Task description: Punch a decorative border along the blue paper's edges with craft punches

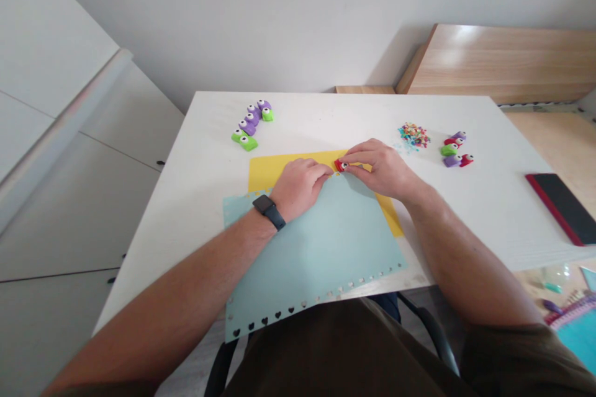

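Note:
A light blue sheet [321, 242] with shaped holes punched along its edges lies over a yellow sheet [272, 169]. My right hand [379, 169] pinches a small red punch with a googly eye [339, 165] at the far edge of the blue sheet. Beside it on the left, my left hand [302, 185] rests on the blue sheet, its fingers together near the punch; whether they grip the paper edge is hidden. A dark watch [269, 211] is on my left wrist.
Purple and green punches [248, 127] stand at the back left of the white table [186, 198]. At the right are a pile of colourful paper bits [414, 134], several more punches [451, 149] and a black-and-red flat object [561, 208].

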`<state>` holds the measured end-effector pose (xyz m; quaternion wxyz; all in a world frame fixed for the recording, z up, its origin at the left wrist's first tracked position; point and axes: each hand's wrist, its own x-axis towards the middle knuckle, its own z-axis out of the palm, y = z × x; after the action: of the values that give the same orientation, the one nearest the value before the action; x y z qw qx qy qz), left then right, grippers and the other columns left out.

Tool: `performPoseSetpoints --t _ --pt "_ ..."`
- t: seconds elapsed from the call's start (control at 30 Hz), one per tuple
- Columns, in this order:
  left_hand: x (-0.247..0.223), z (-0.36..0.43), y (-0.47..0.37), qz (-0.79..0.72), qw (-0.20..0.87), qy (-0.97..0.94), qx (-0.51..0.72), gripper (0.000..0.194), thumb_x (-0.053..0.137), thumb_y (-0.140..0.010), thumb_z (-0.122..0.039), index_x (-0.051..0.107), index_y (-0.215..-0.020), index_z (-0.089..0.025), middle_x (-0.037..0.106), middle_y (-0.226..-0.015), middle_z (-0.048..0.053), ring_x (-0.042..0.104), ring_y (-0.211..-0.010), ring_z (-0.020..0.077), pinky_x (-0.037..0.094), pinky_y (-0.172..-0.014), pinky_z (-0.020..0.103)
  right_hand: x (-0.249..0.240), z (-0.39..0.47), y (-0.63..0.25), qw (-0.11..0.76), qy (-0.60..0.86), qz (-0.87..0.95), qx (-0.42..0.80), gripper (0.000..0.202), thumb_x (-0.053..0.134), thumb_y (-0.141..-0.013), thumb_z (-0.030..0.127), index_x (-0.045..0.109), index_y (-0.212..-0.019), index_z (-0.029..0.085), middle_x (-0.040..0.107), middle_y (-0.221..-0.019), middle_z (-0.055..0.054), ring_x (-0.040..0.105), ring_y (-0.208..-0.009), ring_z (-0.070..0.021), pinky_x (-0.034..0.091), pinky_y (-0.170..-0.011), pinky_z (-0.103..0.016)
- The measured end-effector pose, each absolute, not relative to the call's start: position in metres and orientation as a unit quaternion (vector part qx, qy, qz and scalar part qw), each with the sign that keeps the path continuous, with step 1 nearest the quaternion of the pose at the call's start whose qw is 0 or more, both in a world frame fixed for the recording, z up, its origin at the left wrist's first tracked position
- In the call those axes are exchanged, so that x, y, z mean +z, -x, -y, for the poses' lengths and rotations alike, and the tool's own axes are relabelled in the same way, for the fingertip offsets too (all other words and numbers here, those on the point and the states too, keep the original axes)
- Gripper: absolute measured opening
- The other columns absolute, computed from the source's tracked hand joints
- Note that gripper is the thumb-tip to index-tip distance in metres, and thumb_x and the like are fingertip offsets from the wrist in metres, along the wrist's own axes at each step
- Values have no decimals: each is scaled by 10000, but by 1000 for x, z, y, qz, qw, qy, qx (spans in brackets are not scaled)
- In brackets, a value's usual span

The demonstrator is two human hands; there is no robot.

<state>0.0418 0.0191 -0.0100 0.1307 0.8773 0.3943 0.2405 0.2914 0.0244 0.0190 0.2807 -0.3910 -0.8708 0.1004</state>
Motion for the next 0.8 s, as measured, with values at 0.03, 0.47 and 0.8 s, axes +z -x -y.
performPoseSetpoints --t 0.03,0.47,0.8 --pt "-10 -19 -42 -394 130 -877 241 246 548 -1073 -280 782 -1103 -210 776 -1006 90 706 -977 251 525 -921 420 19 -24 -291 282 391 870 100 191 706 -985 241 855 -1094 289 826 -1111 -61 746 -1026 -256 559 -971 -444" --pt "-10 -19 -42 -389 133 -878 244 246 547 -1068 -255 785 -1084 -198 779 -993 86 702 -958 249 525 -903 415 23 -21 -291 282 400 866 98 150 743 -934 205 864 -1019 226 828 -1078 -86 744 -1005 -275 565 -965 -453" --pt "-11 -20 -41 -386 133 -878 248 240 550 -1067 -247 784 -1097 -200 781 -1013 78 701 -975 252 522 -909 419 29 -16 -289 260 438 850 134 172 722 -905 171 852 -1004 225 835 -1040 -53 743 -1005 -266 563 -969 -425"
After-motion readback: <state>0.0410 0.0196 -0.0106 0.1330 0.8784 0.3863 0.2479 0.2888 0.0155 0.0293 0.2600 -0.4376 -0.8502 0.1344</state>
